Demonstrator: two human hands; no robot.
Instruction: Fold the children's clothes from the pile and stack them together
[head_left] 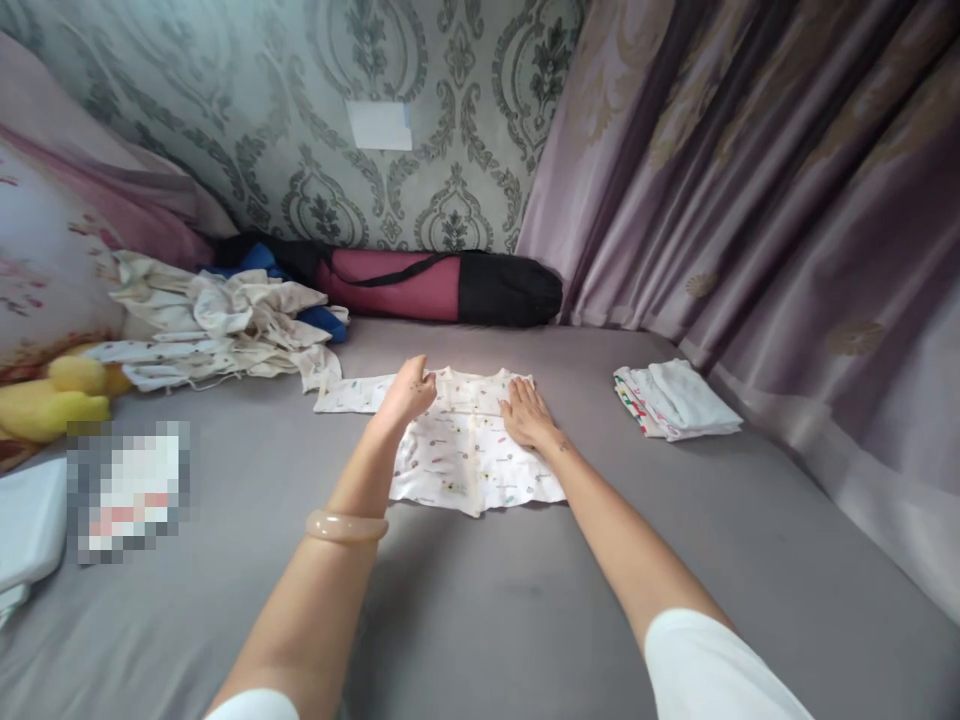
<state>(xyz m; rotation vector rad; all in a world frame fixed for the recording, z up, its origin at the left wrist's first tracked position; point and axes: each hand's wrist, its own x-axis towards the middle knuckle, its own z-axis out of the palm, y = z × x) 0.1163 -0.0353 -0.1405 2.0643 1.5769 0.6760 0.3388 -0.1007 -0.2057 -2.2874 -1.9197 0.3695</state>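
A small white printed baby shirt [465,450] lies spread on the grey bedsheet [480,600], one sleeve stretched out to the left. My left hand [409,390], with a pale bangle on the wrist, is closed in a pinch on the shirt's upper left part near the shoulder. Flat on the upper right part of the same shirt rests my right hand [527,412], fingers stretched out.
A heap of crumpled light clothes [217,330] lies at the back left. Folded white garments [675,400] sit at the right near the purple curtain [787,220]. A red-and-black roll bag [450,285] lies against the wall. A yellow plush toy [52,395] is at the left.
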